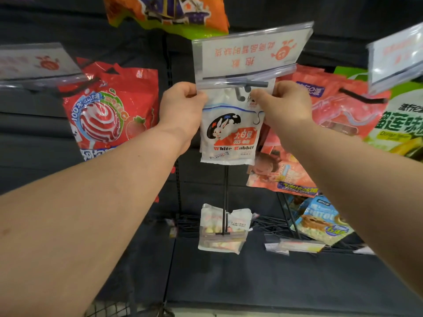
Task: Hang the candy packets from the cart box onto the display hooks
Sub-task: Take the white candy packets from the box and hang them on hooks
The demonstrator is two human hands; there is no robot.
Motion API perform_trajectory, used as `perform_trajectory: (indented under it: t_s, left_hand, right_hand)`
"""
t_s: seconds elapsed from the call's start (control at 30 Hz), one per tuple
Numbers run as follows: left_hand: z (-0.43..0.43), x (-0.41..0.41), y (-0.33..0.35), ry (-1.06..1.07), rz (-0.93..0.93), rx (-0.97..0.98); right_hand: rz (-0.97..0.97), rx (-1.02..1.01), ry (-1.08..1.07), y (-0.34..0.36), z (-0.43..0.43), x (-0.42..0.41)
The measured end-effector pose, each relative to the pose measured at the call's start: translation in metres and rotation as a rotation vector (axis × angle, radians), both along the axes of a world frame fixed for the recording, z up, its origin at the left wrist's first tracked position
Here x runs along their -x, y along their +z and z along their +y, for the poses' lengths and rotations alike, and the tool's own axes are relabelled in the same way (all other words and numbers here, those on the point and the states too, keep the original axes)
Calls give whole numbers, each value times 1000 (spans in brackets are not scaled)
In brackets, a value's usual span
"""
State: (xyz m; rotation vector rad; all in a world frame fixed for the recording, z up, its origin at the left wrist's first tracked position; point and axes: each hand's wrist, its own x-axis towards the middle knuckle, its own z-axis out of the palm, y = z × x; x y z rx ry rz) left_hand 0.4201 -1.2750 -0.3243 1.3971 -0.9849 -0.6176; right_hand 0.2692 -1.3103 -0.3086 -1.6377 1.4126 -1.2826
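Observation:
A white White Rabbit candy packet (229, 136) hangs upright at the centre of the display. My left hand (180, 108) pinches its top left corner and my right hand (283, 106) pinches its top right corner. The packet's top sits at the grey display hook (242, 92), whose tip shows in front of the packet's top. A clear label holder with a white and orange sign (249, 51) is flipped up above the hook. The cart box is out of view.
A red lollipop bag (107, 115) hangs to the left, pink packets (332, 106) and a green durian bag (398, 126) to the right, an orange bag (169, 12) above. Lower down another hook (225, 202) holds a small pale packet (223, 229).

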Motion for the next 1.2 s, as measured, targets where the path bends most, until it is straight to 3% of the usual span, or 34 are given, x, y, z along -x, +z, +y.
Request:
perform_trajectory:
  t_s: [0.1, 0.2, 0.37, 0.47, 0.53, 0.7, 1.2]
  left_hand:
    - [5, -3, -2, 6, -29, -18]
    - [14, -10, -2, 50, -191, -39]
    - [41, -17, 2, 3, -722, -273]
    - [69, -15, 10, -85, -1074, -394]
    - [86, -12, 15, -139, -1208, -449]
    - [130, -8, 27, -220, -1240, -555]
    - [305, 19, 34, -188, -1168, -716]
  right_hand:
    - [76, 16, -21, 0, 6, 0]
    - [225, 49, -10, -1, 18, 3]
    - [466, 145, 33, -2, 49, 13]
    - [835, 116, 70, -1, 75, 22]
    - [1063, 57, 113, 3, 93, 27]
    - [1213, -48, 179, 21, 138, 31]
    - [1243, -75, 358, 40, 285, 66]
